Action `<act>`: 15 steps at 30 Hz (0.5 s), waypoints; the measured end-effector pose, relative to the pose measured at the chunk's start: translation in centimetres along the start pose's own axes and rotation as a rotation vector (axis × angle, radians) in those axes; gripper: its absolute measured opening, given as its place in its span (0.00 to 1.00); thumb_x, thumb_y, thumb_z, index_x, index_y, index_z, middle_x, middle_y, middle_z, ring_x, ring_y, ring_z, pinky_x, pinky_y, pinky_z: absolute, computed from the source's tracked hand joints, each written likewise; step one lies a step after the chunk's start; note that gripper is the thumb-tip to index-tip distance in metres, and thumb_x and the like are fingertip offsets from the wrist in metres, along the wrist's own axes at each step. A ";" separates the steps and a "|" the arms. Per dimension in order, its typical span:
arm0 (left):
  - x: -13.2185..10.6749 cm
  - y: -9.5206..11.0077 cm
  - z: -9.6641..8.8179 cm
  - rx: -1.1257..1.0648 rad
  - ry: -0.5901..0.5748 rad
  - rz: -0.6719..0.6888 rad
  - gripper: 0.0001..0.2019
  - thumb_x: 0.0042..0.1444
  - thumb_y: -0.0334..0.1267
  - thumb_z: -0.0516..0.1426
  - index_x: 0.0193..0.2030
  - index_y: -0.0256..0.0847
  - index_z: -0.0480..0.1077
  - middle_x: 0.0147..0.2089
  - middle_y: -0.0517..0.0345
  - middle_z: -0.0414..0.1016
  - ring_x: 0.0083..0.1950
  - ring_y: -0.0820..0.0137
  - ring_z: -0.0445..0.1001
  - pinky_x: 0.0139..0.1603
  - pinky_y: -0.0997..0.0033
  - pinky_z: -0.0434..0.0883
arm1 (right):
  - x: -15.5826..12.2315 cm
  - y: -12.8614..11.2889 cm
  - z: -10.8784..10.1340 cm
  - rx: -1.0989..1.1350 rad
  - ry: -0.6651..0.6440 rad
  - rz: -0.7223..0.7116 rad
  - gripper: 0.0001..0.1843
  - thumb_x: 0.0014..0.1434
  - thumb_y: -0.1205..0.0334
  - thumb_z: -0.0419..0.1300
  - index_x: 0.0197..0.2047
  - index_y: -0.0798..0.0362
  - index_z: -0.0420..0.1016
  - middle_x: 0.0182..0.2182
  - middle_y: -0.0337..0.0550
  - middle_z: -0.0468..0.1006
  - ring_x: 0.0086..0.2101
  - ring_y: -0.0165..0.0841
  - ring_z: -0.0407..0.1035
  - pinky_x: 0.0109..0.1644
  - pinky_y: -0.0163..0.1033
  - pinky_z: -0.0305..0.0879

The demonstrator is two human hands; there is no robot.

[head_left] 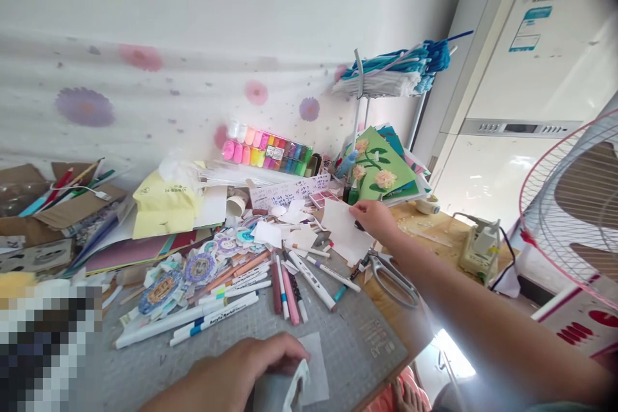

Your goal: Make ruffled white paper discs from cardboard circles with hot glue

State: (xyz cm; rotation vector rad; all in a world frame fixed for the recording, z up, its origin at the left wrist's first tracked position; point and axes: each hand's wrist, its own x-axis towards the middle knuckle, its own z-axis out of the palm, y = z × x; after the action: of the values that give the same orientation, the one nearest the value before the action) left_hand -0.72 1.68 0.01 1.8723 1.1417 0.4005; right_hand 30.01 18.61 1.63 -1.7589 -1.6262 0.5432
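Observation:
My right hand (375, 219) reaches across to the back right of the table, its fingers closed at the edge of a white sheet of paper (342, 235). What they pinch, if anything, is hidden. Low in the view, my left hand (255, 360) curls around a greyish-white object (284, 389) that is partly cut off by the bottom edge; I cannot make out its kind. Beside it a small white paper (316, 367) lies on the grey cutting mat (357, 335). Grey-handled scissors (393, 280) lie below my right forearm.
Markers (224, 315) and round paper stickers (161, 290) crowd the mat. Behind stand a colourful clay set (268, 151), a green card with flowers (379, 167) and a rack of pipe cleaners (396, 71). A power strip (480, 244) and a fan (574, 206) are at right.

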 end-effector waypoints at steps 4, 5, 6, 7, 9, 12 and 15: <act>0.9 -0.8 -1.0 -0.052 0.058 0.008 0.34 0.36 0.28 0.61 0.54 0.52 0.69 0.51 0.57 0.75 0.50 0.56 0.72 0.53 0.61 0.66 | -1.2 -1.8 -1.2 0.246 0.041 -0.091 0.12 0.63 0.55 0.54 0.39 0.56 0.71 0.29 0.37 0.73 0.26 0.27 0.67 0.30 0.35 0.66; 1.2 -1.0 -1.2 -0.094 0.113 0.028 0.33 0.37 0.28 0.60 0.55 0.51 0.67 0.52 0.55 0.74 0.51 0.56 0.71 0.55 0.60 0.66 | -1.6 -2.1 -1.2 0.301 0.033 -0.119 0.11 0.62 0.55 0.55 0.37 0.55 0.71 0.26 0.35 0.71 0.24 0.26 0.65 0.28 0.33 0.63; 1.4 -1.2 -1.2 -0.147 0.176 0.053 0.33 0.39 0.29 0.60 0.56 0.49 0.67 0.53 0.53 0.73 0.53 0.55 0.70 0.56 0.58 0.65 | -1.9 -2.3 -1.1 0.350 0.019 -0.142 0.10 0.59 0.56 0.58 0.34 0.54 0.71 0.24 0.33 0.69 0.23 0.26 0.63 0.26 0.32 0.60; 1.6 -1.4 -1.2 -0.205 0.233 0.077 0.31 0.41 0.31 0.61 0.56 0.47 0.66 0.54 0.52 0.72 0.55 0.54 0.69 0.57 0.57 0.63 | -2.2 -2.4 -0.9 0.394 -0.002 -0.155 0.10 0.55 0.56 0.60 0.30 0.54 0.70 0.21 0.32 0.68 0.22 0.25 0.61 0.25 0.32 0.58; 1.8 -1.6 -1.0 -0.336 0.281 0.128 0.29 0.44 0.34 0.62 0.56 0.47 0.66 0.55 0.50 0.71 0.57 0.53 0.67 0.58 0.56 0.62 | -2.7 -2.5 -0.1 0.491 -0.064 -0.157 0.11 0.49 0.56 0.64 0.25 0.53 0.68 0.19 0.31 0.66 0.20 0.26 0.59 0.25 0.33 0.57; 1.9 -1.4 -0.6 -0.589 0.245 0.217 0.28 0.47 0.40 0.63 0.57 0.47 0.65 0.56 0.50 0.71 0.56 0.54 0.68 0.56 0.57 0.64 | -3.7 -3.2 1.4 0.675 -0.190 -0.138 0.16 0.47 0.50 0.63 0.26 0.51 0.64 0.20 0.31 0.67 0.22 0.27 0.62 0.27 0.34 0.61; 1.7 -0.7 -0.3 -0.833 0.217 0.260 0.28 0.45 0.41 0.65 0.55 0.47 0.67 0.56 0.49 0.71 0.56 0.53 0.68 0.51 0.60 0.66 | -5.0 -4.6 2.4 0.834 -0.318 -0.123 0.18 0.47 0.47 0.64 0.27 0.51 0.62 0.22 0.32 0.69 0.24 0.27 0.64 0.30 0.35 0.63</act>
State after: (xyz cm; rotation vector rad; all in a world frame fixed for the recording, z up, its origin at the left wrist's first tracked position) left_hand -0.45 3.41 -0.68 1.2412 0.6877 1.0637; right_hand 24.45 14.20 2.53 -0.9772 -1.3816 1.2684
